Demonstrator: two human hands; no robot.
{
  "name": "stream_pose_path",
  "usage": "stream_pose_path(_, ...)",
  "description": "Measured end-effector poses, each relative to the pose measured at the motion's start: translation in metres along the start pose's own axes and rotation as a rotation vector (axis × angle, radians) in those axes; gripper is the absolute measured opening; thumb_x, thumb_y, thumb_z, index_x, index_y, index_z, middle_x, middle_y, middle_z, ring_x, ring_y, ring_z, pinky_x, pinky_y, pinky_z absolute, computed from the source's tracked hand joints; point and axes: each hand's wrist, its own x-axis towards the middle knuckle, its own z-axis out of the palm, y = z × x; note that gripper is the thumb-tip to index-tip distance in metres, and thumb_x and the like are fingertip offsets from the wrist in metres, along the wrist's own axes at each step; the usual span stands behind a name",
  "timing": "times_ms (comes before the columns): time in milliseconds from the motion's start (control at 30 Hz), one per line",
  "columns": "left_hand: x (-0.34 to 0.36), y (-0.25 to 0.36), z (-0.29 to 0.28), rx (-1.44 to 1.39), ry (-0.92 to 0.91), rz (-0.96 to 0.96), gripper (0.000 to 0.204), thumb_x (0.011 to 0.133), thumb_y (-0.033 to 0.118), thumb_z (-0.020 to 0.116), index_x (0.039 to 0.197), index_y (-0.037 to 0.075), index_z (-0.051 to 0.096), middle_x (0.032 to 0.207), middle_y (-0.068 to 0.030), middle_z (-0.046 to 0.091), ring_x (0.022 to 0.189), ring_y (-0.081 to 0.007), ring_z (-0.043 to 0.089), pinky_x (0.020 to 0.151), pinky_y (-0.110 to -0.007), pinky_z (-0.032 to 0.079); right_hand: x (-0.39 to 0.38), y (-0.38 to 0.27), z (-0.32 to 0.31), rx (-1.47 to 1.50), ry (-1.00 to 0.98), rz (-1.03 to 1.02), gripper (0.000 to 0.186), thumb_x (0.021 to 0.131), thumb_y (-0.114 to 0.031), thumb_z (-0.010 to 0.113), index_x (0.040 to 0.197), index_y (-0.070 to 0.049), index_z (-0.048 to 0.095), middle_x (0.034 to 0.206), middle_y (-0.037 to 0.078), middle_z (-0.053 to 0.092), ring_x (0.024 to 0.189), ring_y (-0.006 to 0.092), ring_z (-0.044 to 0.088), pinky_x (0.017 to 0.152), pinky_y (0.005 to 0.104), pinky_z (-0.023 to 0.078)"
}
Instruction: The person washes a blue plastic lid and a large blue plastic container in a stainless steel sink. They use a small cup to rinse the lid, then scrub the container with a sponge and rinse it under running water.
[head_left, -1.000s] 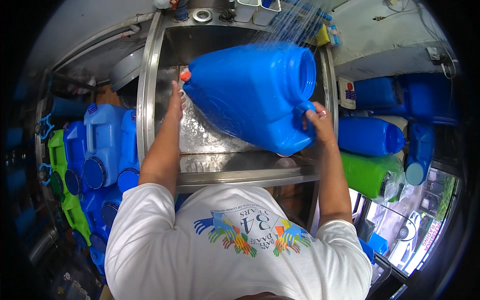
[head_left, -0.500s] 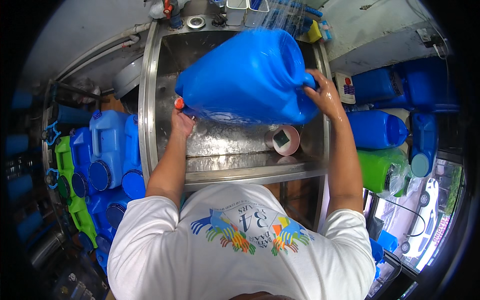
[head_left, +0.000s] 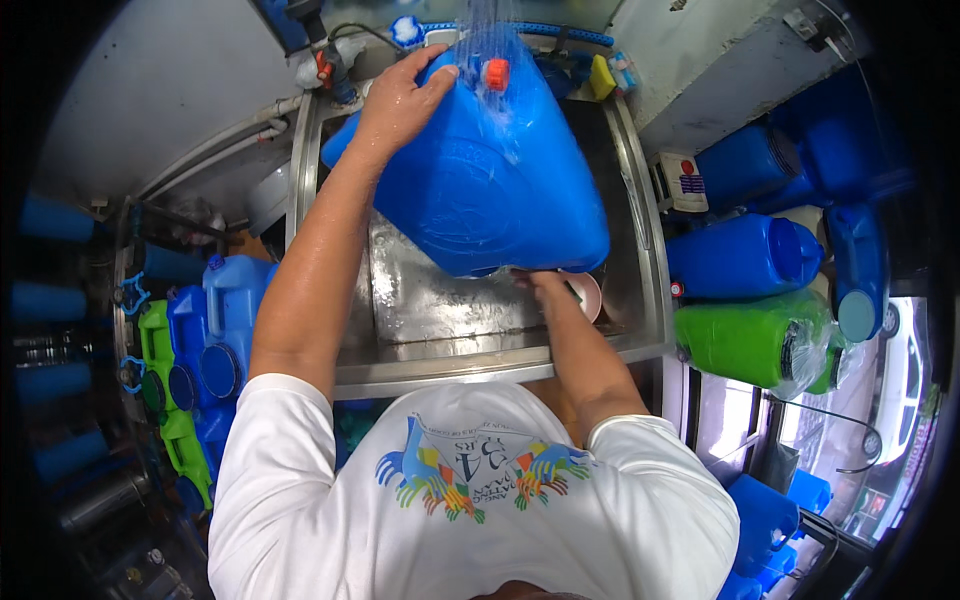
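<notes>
A large blue plastic water jug [head_left: 480,190] is tilted over a steel sink [head_left: 450,310], its broad flat base turned up toward me. Water streams down onto its far end, around a small red-capped spout [head_left: 496,75]. My left hand [head_left: 405,100] grips the jug's far left edge, fingers over the side and thumb on the face. At the near edge, my right hand [head_left: 545,284] holds the jug from below, its fingertips partly hidden under the plastic. Behind that hand, a pink bowl [head_left: 590,297] in the sink is partly covered.
Blue and green jugs [head_left: 740,340] are stacked on the right, some wrapped in clear plastic. More jugs [head_left: 235,300] crowd a rack at left. A yellow sponge [head_left: 602,78] rests on the sink's far ledge, and a red-handled valve [head_left: 325,70] stands at its far left.
The jug has been turned, so its mouth no longer shows and its base and red cap face up. My left hand moved to the far edge; my right came down to the near edge.
</notes>
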Motion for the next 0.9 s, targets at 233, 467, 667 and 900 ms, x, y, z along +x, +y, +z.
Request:
stream_pose_path(233,0.029,0.025,-0.016,0.149,0.054,0.057,0.053,0.091,0.048,0.06,0.131,0.012,0.062,0.12,-0.0192,0.067,0.109,-0.0358,0.065,0.094,-0.041,0.05,0.0,-0.02,0.058,-0.015,-0.088,0.041,0.04,0.097,-0.034,0.059,0.13,-0.013,0.054,0.111,0.007,0.068,0.086,0.022,0.07,0.065,0.0353,0.054)
stream_pose_path(467,0.042,0.043,-0.026,0.176,0.054,0.085,0.058,0.088,0.048,0.064,0.131,0.009,0.061,0.12,-0.0197,0.067,0.105,-0.0358,0.066,0.093,-0.041,0.051,0.015,-0.034,0.064,-0.026,-0.115,0.034,0.039,0.098,-0.038,0.058,0.129,-0.014,0.055,0.11,0.006,0.068,0.083,0.0201,0.07,0.061,0.0338,0.054)
stream_pose_path(667,0.038,0.059,-0.017,0.29,0.065,0.196,0.071,0.081,0.051,0.072,0.132,0.003,0.06,0.124,-0.0219,0.065,0.111,-0.0371,0.063,0.098,-0.042,0.049,0.021,-0.038,0.061,-0.012,-0.129,0.02,0.038,0.098,-0.039,0.058,0.126,-0.015,0.056,0.108,0.005,0.069,0.081,0.0191,0.07,0.059,0.0322,0.053)
stream_pose_path(900,0.035,0.061,-0.013,0.341,0.023,0.135,0.078,0.076,0.051,0.077,0.131,-0.001,0.058,0.127,-0.0238,0.062,0.119,-0.0364,0.06,0.101,-0.043,0.047,0.034,-0.025,0.058,-0.014,-0.198,0.018,0.04,0.097,-0.044,0.059,0.124,-0.015,0.058,0.112,0.007,0.069,0.088,0.0219,0.071,0.066,0.0352,0.055)
